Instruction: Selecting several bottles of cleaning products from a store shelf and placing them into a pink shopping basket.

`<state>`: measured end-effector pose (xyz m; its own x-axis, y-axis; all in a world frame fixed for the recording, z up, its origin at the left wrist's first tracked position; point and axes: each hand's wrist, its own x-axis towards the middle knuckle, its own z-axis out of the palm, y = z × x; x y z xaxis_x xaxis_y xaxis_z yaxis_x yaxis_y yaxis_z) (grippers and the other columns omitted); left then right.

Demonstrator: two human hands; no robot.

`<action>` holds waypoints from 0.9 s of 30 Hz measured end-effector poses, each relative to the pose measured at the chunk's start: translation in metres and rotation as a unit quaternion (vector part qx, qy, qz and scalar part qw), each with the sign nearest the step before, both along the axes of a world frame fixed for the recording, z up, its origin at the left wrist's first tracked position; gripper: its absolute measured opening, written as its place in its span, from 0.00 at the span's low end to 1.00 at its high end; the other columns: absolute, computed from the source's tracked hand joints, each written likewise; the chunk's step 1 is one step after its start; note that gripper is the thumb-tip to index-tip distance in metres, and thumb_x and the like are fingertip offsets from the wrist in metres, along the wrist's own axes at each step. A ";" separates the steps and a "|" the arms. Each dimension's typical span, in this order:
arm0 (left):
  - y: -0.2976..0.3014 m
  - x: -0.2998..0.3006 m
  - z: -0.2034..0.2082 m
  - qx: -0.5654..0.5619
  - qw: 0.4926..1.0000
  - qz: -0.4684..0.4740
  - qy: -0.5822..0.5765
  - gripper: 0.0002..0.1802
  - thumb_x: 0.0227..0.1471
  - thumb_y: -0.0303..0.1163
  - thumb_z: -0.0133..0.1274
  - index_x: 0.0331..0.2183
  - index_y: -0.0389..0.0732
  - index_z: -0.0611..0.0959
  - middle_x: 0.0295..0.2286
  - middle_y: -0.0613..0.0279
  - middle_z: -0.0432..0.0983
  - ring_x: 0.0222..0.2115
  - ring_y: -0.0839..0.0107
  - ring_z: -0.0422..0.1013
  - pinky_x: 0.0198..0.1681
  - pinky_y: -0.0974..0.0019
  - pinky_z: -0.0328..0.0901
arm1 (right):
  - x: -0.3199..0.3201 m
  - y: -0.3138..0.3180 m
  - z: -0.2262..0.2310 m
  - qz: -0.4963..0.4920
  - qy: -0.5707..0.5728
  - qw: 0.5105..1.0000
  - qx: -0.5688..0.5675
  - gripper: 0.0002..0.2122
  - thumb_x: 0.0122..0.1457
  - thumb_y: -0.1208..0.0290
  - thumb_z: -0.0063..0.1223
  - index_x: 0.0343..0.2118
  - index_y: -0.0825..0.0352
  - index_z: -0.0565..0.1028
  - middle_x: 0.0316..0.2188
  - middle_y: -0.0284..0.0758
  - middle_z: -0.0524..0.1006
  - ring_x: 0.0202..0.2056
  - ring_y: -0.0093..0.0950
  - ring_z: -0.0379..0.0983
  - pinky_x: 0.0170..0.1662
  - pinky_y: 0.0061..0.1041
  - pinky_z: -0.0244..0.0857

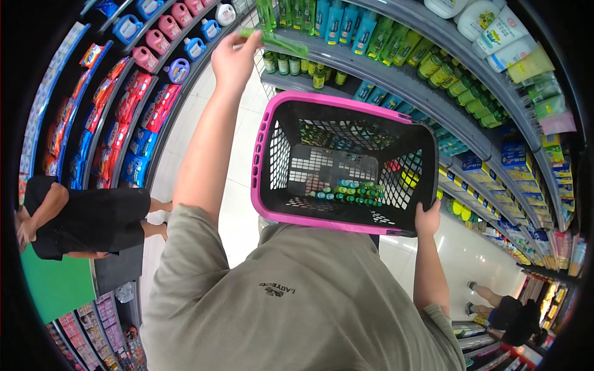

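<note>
My left hand (235, 59) is raised at the shelf's left end, its fingers closed round a slim green bottle (281, 42) that is blurred and lies almost level. Just behind it stand green bottles (304, 15) and blue bottles (348, 28) in a row. A black mesh shopping basket (346, 215) with a pink rim hangs tilted in front of my body. On its right corner my right hand (427, 219) grips the rim. Small green and teal bottles (351, 193) show low in the basket; whether they lie inside or are seen through the mesh I cannot tell.
Shelving (458, 80) with bottles and boxes curves along the right. Detergent jugs (157, 41) and red packs (131, 99) fill the left shelves. A person in black (93, 213) stands close at the left; another person (510, 315) is at the lower right. The floor (238, 179) has pale tiles.
</note>
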<state>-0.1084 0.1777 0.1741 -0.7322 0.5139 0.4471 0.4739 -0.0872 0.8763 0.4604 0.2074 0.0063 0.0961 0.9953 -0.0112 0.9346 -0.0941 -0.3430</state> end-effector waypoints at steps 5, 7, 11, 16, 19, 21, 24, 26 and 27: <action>0.049 -0.027 0.034 -0.117 0.977 0.107 0.141 0.23 0.44 0.50 0.61 0.30 0.37 0.85 0.25 0.57 0.81 0.28 0.62 0.77 0.34 0.63 0.69 | 0.002 0.002 -0.003 -0.001 0.001 1.000 -0.017 0.31 0.50 0.60 0.56 0.56 0.67 0.61 0.41 0.50 0.77 0.42 0.49 0.74 0.45 0.42 0.67; 0.066 -0.036 0.032 -0.149 0.966 0.125 0.172 0.24 0.44 0.51 0.61 0.30 0.38 0.85 0.25 0.56 0.81 0.28 0.61 0.77 0.34 0.63 0.69 | 0.004 0.002 -0.006 -0.004 -0.002 1.000 -0.016 0.32 0.50 0.60 0.56 0.57 0.66 0.60 0.41 0.50 0.76 0.42 0.49 0.74 0.45 0.42 0.67; 0.092 -0.044 0.029 -0.196 0.950 0.145 0.197 0.23 0.44 0.52 0.60 0.29 0.39 0.85 0.25 0.55 0.80 0.29 0.58 0.76 0.35 0.59 0.69 | 0.004 0.002 -0.007 -0.006 0.007 1.000 -0.015 0.33 0.50 0.60 0.56 0.58 0.65 0.60 0.41 0.50 0.76 0.42 0.49 0.74 0.45 0.42 0.68; 0.114 -0.057 0.024 -0.242 0.921 0.158 0.260 0.25 0.45 0.54 0.58 0.30 0.39 0.84 0.27 0.53 0.80 0.31 0.54 0.76 0.36 0.58 0.68 | -0.003 0.000 0.002 -0.015 0.012 1.000 -0.010 0.27 0.52 0.63 0.55 0.54 0.64 0.62 0.39 0.50 0.77 0.41 0.50 0.74 0.43 0.43 0.68; 0.125 -0.062 0.021 -0.255 0.909 0.162 0.287 0.24 0.46 0.53 0.58 0.31 0.39 0.83 0.28 0.50 0.79 0.33 0.53 0.75 0.37 0.56 0.68 | -0.005 -0.001 0.006 -0.017 0.012 1.000 -0.020 0.27 0.52 0.63 0.55 0.54 0.63 0.62 0.39 0.50 0.77 0.41 0.50 0.74 0.43 0.43 0.68; 0.132 -0.062 0.021 -0.273 0.903 0.157 0.292 0.24 0.46 0.52 0.57 0.31 0.38 0.83 0.30 0.49 0.79 0.34 0.52 0.75 0.38 0.55 0.68 | -0.004 -0.002 0.005 -0.018 0.011 1.000 -0.021 0.28 0.52 0.62 0.55 0.55 0.63 0.61 0.39 0.50 0.77 0.41 0.50 0.74 0.43 0.43 0.68; 0.139 -0.065 0.017 -0.286 0.892 0.162 0.312 0.23 0.47 0.50 0.56 0.31 0.37 0.83 0.32 0.47 0.79 0.36 0.51 0.74 0.40 0.54 0.68 | -0.003 -0.002 0.005 -0.005 0.015 1.000 -0.002 0.31 0.51 0.61 0.55 0.57 0.65 0.61 0.39 0.52 0.77 0.40 0.50 0.75 0.43 0.42 0.68; 0.143 -0.065 0.017 -0.281 0.886 0.170 0.328 0.23 0.47 0.49 0.56 0.30 0.36 0.83 0.32 0.47 0.79 0.36 0.51 0.74 0.40 0.53 0.68 | -0.004 -0.002 0.006 -0.009 0.014 1.000 -0.010 0.30 0.51 0.61 0.55 0.57 0.66 0.61 0.38 0.52 0.77 0.39 0.50 0.75 0.42 0.43 0.68; 0.144 -0.064 0.017 -0.286 0.885 0.166 0.329 0.22 0.48 0.49 0.56 0.31 0.36 0.83 0.33 0.47 0.79 0.37 0.50 0.74 0.41 0.53 0.68 | -0.004 -0.002 0.006 -0.010 0.014 1.000 -0.010 0.30 0.51 0.61 0.55 0.57 0.66 0.61 0.38 0.52 0.77 0.39 0.50 0.75 0.42 0.43 0.68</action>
